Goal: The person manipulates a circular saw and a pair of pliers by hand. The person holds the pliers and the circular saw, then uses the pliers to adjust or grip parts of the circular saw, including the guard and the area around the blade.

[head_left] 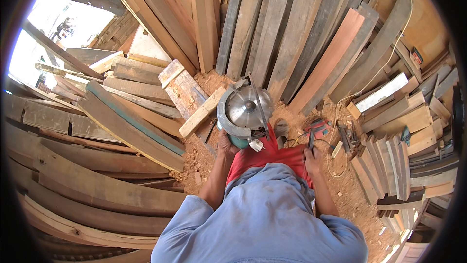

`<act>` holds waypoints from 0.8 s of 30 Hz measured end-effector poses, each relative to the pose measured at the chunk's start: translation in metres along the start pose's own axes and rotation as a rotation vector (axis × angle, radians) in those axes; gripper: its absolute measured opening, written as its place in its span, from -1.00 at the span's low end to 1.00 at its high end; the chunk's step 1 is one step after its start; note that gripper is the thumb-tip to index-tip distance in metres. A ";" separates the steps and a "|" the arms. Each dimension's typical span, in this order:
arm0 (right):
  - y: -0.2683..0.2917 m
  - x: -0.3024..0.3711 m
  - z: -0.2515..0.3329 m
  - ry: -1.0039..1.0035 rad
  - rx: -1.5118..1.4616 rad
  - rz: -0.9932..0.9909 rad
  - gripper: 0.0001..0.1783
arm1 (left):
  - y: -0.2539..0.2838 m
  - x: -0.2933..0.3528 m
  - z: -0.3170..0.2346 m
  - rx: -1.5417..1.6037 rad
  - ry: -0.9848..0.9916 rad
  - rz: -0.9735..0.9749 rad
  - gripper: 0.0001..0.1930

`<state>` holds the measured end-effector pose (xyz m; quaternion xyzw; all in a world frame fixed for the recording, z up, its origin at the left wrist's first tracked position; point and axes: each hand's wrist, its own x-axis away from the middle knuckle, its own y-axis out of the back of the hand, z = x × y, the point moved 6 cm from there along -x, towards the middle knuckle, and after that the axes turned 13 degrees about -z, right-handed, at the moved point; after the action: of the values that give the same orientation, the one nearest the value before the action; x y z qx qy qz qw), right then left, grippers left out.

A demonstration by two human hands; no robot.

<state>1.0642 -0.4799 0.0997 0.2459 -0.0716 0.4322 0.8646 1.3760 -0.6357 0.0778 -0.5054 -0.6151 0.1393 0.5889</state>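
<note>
A circular saw (237,109) sits in front of my lap, its round silver blade facing up. My left hand (226,145) is closed at the near left side of the saw, by its green body (238,141); the fingers are partly hidden beneath it. A white plug (256,145) lies against the saw's near edge. In my right hand (314,160), held over my right thigh, is a slim dark tool (311,139) pointing away from me; its exact kind is too small to make out. A short wooden board (202,112) lies up against the saw's left side.
Long planks (272,24) lean upright ahead. Stacked timber (102,165) fills the left, with cut blocks (389,165) at the right. Sawdust covers the floor. A pale cable (335,117) runs to a white socket (337,149) near a red tool (318,129).
</note>
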 end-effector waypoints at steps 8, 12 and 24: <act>-0.006 0.019 -0.075 -0.201 -0.125 0.121 -0.74 | 0.009 -0.012 -0.006 0.106 -0.075 -0.032 -0.52; 0.000 0.021 0.003 -0.201 -0.206 0.131 -0.74 | -0.015 0.008 -0.005 0.102 -0.110 -0.054 -0.54; -0.043 0.114 0.111 -0.370 -1.077 0.819 -0.49 | -0.030 -0.002 0.012 0.117 -0.086 -0.007 -0.84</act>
<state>1.1778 -0.4739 0.2189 -0.1941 -0.5086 0.5786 0.6074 1.3514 -0.6460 0.0965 -0.4616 -0.6324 0.1943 0.5910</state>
